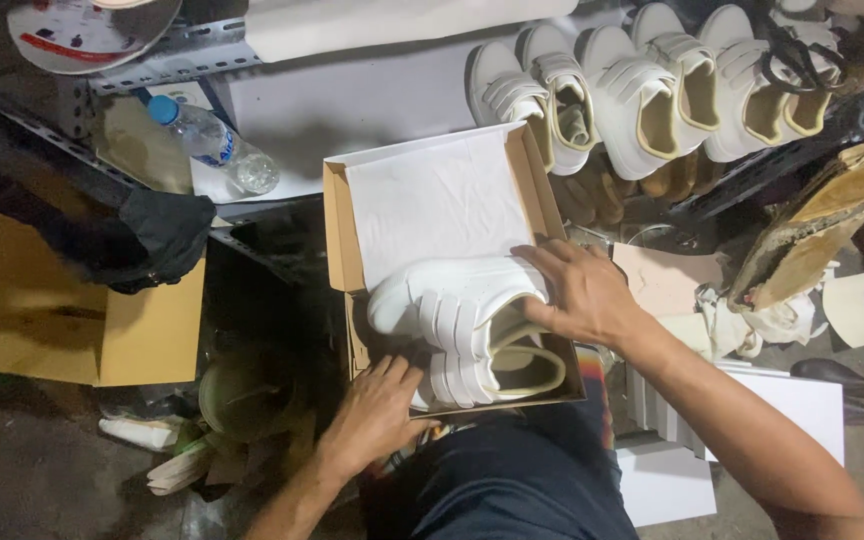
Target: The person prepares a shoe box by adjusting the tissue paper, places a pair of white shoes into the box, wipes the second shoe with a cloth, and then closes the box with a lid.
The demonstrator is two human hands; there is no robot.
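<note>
A brown cardboard shoebox (340, 235) rests on the person's lap, its far half lined with a sheet of white tissue paper (432, 205). Two white strap-fastened sneakers lie in the near half of the box: the upper sneaker (452, 300) lies on its side with the toe toward the left wall, and the lower sneaker (497, 370) sits just beside it against the near wall, its cream lining showing. The right hand (582, 295) lies flat over the heel end of the upper sneaker, its grip loosely spread with the fingers pressing on the shoe and reaching to the box's right wall, not pinching anything. The left hand (377, 410) rests at the box's near left corner, fingers curled against the toe of the lower sneaker and the cardboard edge; whether it clasps the box I cannot tell. Beyond the box, a row of matching white sneakers (652, 90) stands on a grey shelf (352, 100), and a clear plastic water bottle (212, 140) with a blue cap lies at the shelf's left. A black cloth (162, 235) hangs over a flat piece of brown cardboard (52, 310) at the left. White boxes (742, 420) are stacked at the right near the person's knee.
</note>
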